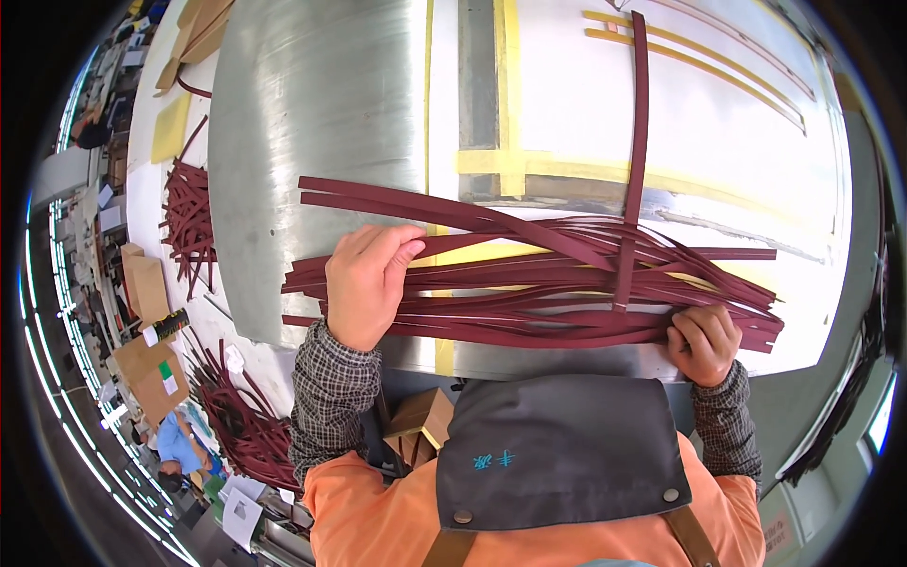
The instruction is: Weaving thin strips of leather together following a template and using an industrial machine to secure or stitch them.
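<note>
A loose bundle of long, flat maroon strips (pixel 529 326) lies crosswise on the work table in front of me. My left hand (pixel 367 283) is over the left part of the bundle, thumb and forefinger pinched together on one strip. Two strips (pixel 397 200) fan out above that hand toward the far left. At the bundle's near right edge, my right hand (pixel 704 342) rests with its fingers curled against the strips; what lies inside the fingers is hidden. A single strip (pixel 636 132) runs away from me across the bundle's top.
Sheet metal (pixel 312 113) covers the table's left part, with yellow tape (pixel 567 165) beyond the bundle. More maroon strips are heaped at the left (pixel 192 222) and lower left (pixel 246 425). Yellowish strips (pixel 699 66) lie far right. A cardboard box (pixel 420 420) stands below the table edge.
</note>
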Motion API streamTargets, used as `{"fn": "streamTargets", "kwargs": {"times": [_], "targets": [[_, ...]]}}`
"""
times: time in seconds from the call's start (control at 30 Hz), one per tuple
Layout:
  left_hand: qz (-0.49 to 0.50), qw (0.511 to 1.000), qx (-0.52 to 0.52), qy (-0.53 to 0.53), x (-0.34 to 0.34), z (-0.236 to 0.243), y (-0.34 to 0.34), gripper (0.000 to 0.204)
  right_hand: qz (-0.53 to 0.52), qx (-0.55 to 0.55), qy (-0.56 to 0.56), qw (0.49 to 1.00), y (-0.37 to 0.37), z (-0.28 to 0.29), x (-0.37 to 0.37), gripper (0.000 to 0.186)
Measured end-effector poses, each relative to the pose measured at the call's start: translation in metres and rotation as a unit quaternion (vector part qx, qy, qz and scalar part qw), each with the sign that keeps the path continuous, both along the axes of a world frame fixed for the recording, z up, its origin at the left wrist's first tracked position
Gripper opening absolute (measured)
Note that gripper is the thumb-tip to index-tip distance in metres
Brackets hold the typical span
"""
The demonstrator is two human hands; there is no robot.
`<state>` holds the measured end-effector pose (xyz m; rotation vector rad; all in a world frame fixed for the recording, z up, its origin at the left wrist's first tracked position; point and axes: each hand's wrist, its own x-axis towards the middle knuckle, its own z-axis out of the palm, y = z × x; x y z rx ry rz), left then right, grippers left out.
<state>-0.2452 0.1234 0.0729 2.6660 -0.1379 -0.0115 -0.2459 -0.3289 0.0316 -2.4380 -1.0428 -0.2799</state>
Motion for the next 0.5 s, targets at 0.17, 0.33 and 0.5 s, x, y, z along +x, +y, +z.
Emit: {"fn": "streamTargets", "kwargs": {"times": [0.17,0.33,0.5], "targets": [[-0.069,0.976,0.071,-0.196,-0.008,-0.002,0.003,0.028,-0.002,0.000,0.002,1.000,0.001,0.000,0.000,0.026],[-0.127,0.974,0.098,-0.162,-0.035,-0.012,0.003,0.030,-0.002,-0.009,0.008,1.000,-0.001,0.001,0.000,0.026],[0.077,0.992,-0.053,-0.089,-0.043,-0.017,-0.003,0.031,0.002,-0.004,0.003,1.000,0.001,0.002,0.001,0.026]]}}
